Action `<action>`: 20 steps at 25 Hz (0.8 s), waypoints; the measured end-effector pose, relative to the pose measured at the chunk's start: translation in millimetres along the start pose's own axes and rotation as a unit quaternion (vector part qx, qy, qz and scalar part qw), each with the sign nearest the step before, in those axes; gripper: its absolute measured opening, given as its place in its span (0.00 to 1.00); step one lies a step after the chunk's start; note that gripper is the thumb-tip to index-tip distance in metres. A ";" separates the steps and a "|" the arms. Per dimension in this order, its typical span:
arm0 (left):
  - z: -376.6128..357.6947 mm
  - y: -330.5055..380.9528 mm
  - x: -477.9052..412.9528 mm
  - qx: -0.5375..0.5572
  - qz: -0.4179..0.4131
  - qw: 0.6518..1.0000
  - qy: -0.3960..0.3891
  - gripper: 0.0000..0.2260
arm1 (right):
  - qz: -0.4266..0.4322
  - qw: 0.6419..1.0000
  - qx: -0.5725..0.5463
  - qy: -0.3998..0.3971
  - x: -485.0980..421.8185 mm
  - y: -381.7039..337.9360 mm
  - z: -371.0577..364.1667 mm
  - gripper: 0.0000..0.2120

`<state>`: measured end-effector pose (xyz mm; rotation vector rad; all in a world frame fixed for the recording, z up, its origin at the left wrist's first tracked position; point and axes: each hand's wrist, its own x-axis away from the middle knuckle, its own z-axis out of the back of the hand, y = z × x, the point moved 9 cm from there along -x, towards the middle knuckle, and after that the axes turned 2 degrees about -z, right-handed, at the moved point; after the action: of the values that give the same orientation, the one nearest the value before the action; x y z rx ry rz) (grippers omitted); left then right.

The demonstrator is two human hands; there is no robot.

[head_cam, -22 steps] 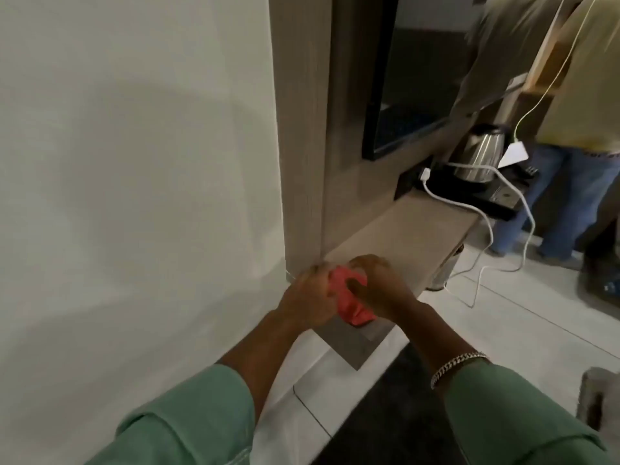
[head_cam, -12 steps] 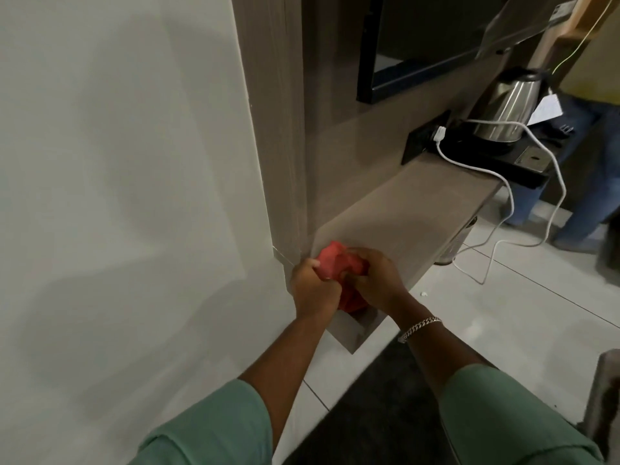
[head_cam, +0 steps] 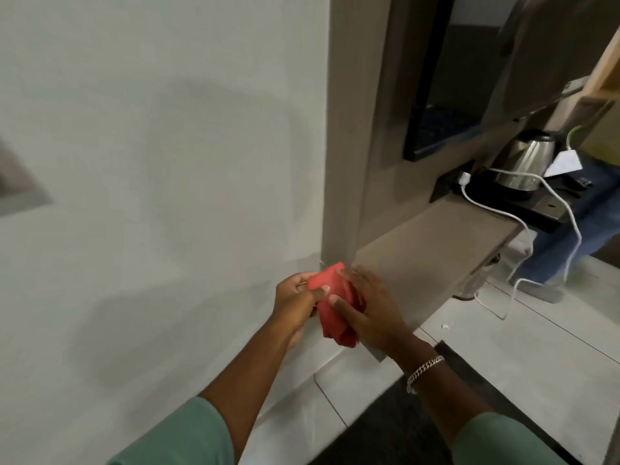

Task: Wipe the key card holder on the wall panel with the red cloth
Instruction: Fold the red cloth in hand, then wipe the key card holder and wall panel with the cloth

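A bunched red cloth is held between both hands in front of the white wall, near the corner of the wooden shelf. My left hand pinches its upper left edge. My right hand lies over its right side with the fingers pressed on the fabric. A grey blurred shape shows at the far left edge of the wall; I cannot tell what it is. No key card holder is clearly visible.
A wooden shelf juts from a wood panel at right. On it stand a steel kettle on a black tray and a white charger cable. A person in jeans stands far right. A dark mat lies on the tiled floor.
The view has swung left, showing more white wall and a grey shape at the left edge. Both hands keep hold of the red cloth; the right fingers have spread over it.
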<state>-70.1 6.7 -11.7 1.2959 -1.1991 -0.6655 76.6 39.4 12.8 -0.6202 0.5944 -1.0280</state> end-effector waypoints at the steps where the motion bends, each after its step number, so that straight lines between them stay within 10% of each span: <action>1: 15.7 19.0 14.9 -0.006 -0.014 1.000 -0.008 0.13 | 0.049 0.999 0.017 -0.008 5.2 -34.1 -7.7 0.33; 11: 222.9 241.7 211.2 -0.115 -0.281 0.951 0.060 0.20 | 0.319 0.935 -0.067 0.141 52.3 -370.1 -59.3 0.33; 20: 427.6 380.7 418.4 -0.232 -0.559 0.704 0.371 0.10 | 0.456 0.863 -0.155 0.154 97.6 -573.7 -106.2 0.33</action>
<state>-425.7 -443.3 405.4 1.5203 0.5461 -1.0370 -297.5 -287.4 334.0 -0.3655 1.2062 -0.1183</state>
